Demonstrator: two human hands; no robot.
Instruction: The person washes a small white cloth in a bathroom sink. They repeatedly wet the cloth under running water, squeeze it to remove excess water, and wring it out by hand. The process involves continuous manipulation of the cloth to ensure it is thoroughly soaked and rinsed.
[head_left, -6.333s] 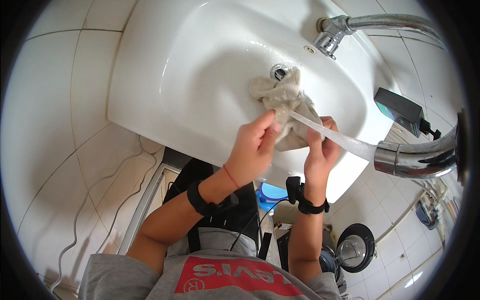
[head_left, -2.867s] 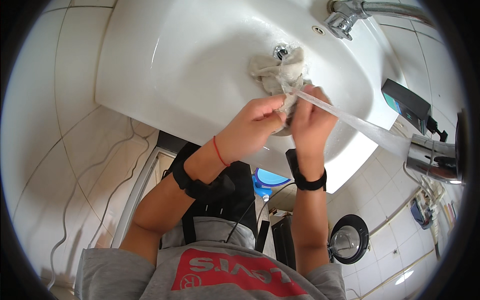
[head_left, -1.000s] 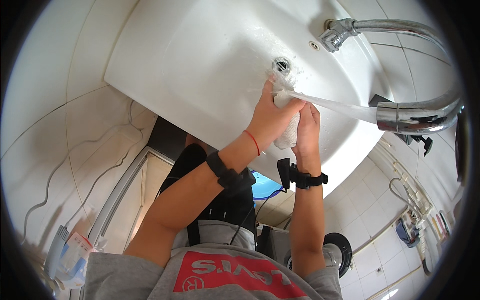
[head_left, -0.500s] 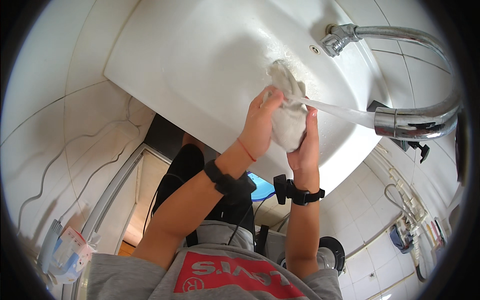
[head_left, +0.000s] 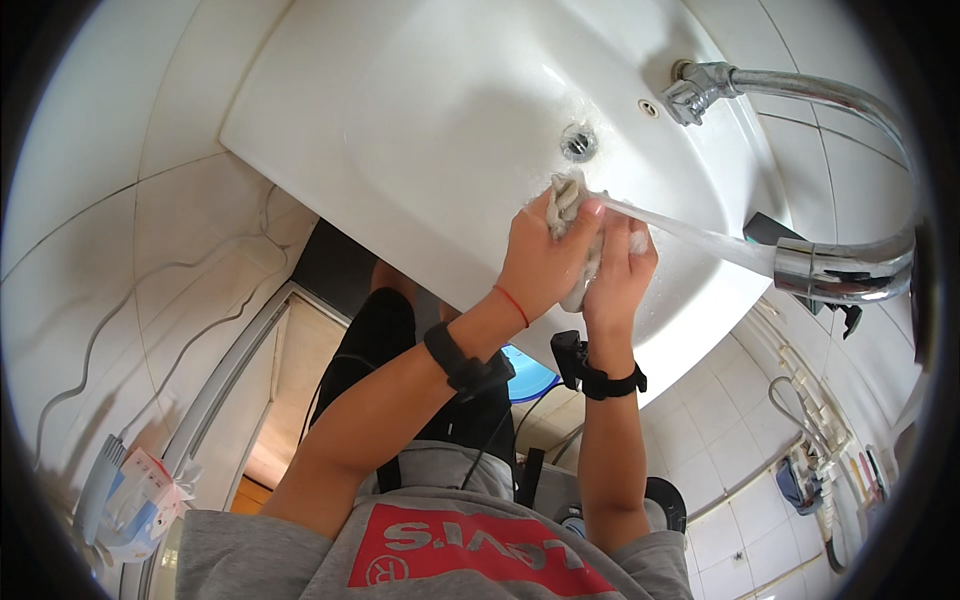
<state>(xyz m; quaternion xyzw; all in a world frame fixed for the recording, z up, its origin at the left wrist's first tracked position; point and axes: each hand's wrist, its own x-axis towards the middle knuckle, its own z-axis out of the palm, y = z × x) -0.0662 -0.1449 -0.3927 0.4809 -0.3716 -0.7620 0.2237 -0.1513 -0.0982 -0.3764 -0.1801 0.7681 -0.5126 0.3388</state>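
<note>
White-tiled walls (head_left: 75, 190) flank a white ceramic sink (head_left: 410, 160). Water from a curved chrome faucet (head_left: 835, 273) strikes between the left hand (head_left: 543, 250) and right hand (head_left: 618, 280), both curled around a crumpled beige cloth (head_left: 563, 203) near the round metal drain (head_left: 578, 143); the right's hold, partly hidden, seems firm. Deflected spray could overshoot the sink; a slackened grip could let cloth block drainage.

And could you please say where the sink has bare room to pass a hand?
The left part of the sink is bare, between the tiled wall and the drain and left hand. It is crowded on the drain's near side, where that hand and the right hand hold the cloth at the faucet stream's end.
</note>
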